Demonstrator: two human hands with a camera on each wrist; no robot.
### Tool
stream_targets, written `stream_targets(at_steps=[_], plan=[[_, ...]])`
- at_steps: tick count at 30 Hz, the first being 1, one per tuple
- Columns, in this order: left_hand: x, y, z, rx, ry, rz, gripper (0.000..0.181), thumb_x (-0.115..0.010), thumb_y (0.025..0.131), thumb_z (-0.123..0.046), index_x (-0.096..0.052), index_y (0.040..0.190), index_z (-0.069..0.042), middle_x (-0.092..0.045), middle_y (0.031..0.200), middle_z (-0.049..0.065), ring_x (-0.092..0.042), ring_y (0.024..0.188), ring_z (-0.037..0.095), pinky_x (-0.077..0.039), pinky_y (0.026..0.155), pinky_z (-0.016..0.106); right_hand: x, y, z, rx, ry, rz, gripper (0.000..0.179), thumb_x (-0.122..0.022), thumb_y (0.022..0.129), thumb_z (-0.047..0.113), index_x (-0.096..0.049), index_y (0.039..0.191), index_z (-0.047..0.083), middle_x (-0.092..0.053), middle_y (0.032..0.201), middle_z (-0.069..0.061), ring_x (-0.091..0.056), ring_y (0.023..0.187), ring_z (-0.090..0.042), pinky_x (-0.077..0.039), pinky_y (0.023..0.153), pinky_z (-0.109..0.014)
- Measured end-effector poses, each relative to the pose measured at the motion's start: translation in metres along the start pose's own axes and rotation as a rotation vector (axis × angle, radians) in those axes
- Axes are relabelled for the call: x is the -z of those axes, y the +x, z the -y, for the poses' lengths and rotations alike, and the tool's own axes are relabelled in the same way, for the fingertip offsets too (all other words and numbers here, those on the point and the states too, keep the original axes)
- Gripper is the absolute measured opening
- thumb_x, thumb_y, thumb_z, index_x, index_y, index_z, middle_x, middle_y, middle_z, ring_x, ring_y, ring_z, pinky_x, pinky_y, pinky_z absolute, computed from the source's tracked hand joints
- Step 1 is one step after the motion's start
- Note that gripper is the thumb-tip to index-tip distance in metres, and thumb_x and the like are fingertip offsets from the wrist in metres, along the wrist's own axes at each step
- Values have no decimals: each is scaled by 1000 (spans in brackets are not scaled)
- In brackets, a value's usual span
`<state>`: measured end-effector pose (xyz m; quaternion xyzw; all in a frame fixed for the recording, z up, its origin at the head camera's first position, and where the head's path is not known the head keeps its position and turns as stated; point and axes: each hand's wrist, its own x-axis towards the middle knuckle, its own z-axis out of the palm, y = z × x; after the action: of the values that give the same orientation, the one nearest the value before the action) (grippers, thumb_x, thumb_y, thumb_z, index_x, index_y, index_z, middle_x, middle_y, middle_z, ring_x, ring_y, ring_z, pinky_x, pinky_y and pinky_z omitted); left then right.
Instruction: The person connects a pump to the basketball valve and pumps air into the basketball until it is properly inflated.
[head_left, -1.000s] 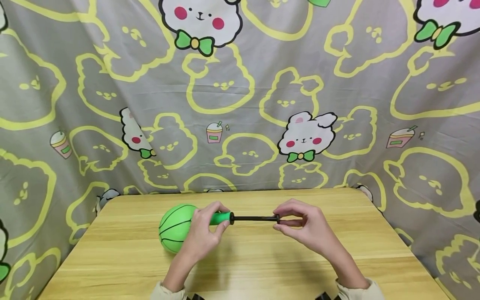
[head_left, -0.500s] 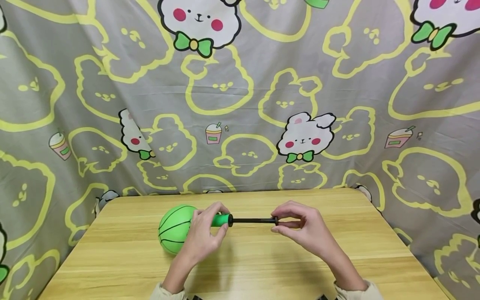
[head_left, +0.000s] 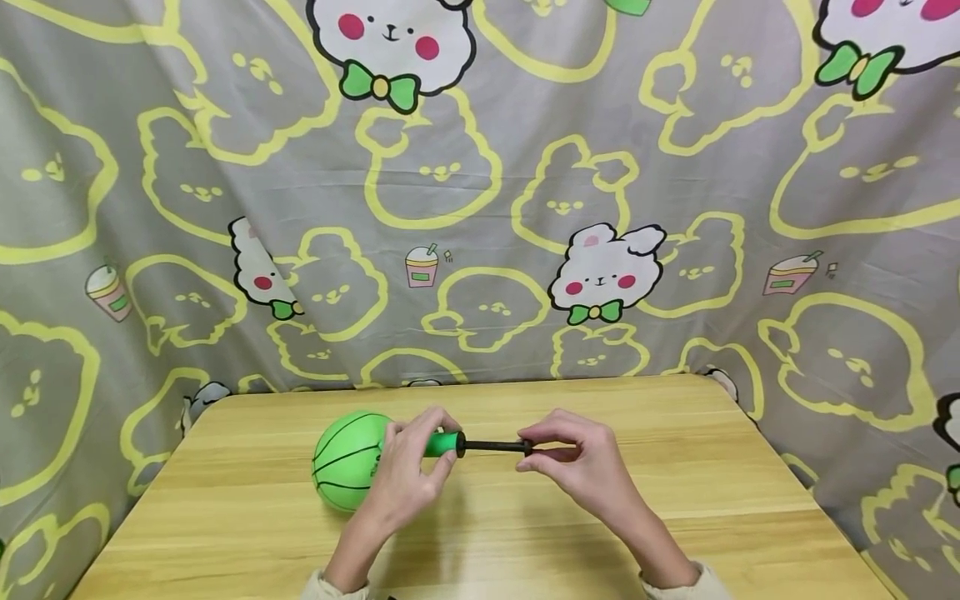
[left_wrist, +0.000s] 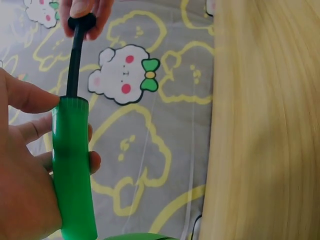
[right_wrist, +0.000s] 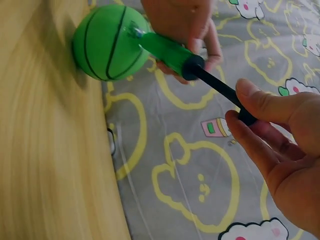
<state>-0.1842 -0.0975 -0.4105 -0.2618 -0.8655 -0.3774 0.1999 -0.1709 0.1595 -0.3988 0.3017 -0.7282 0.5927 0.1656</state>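
Observation:
A green ball [head_left: 347, 462] with black basketball lines rests on the table, left of centre. Against it points a small hand pump, whose green barrel [left_wrist: 74, 165] lies in the grip of my left hand [head_left: 408, 467]. The thumb and fingers curl round the barrel near its black collar. Out of that collar runs a black plunger rod [head_left: 495, 446], partly extended. My right hand [head_left: 581, 454] pinches the black end knob [right_wrist: 246, 118] between thumb and fingers. In the right wrist view, the far end of the barrel meets the ball's side.
A light wood-grain table [head_left: 637, 517] spans the space under both hands. Behind it and along both sides hangs a grey curtain [head_left: 495, 208] printed with yellow outlines and white cartoon animals.
My right hand has moved left toward the left hand, so less of the black plunger rod shows. The left hand keeps its grip on the barrel, and the ball stays in place.

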Motion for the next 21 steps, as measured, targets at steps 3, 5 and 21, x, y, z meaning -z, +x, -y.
stream_targets(at_steps=[3, 5, 21], plan=[[-2, 0, -2, -8, -8, 6, 25, -69, 81, -10, -61, 103, -21, -66, 103, -11, -64, 100, 10, -32, 90, 46, -7, -1, -2, 3, 4, -2, 29, -86, 77, -1, -79, 104, 6, -73, 95, -8, -73, 86, -22, -60, 69, -35], [-4, -1, -3, -10, -10, 10, 25, -69, 81, -10, -61, 102, -21, -65, 103, -11, -64, 100, 10, -32, 89, 46, -11, -2, -4, -2, 13, -7, 30, -86, 76, -2, -79, 104, 6, -73, 95, -8, -73, 86, -22, -60, 70, -34], [-9, -3, -7, -54, -51, 91, 26, -71, 84, -9, -62, 107, -19, -66, 104, -11, -63, 98, 6, -33, 91, 47, -39, -5, -10, 72, -60, -4, 26, -83, 80, 1, -78, 105, 8, -72, 97, -4, -74, 88, -21, -59, 71, -29]])
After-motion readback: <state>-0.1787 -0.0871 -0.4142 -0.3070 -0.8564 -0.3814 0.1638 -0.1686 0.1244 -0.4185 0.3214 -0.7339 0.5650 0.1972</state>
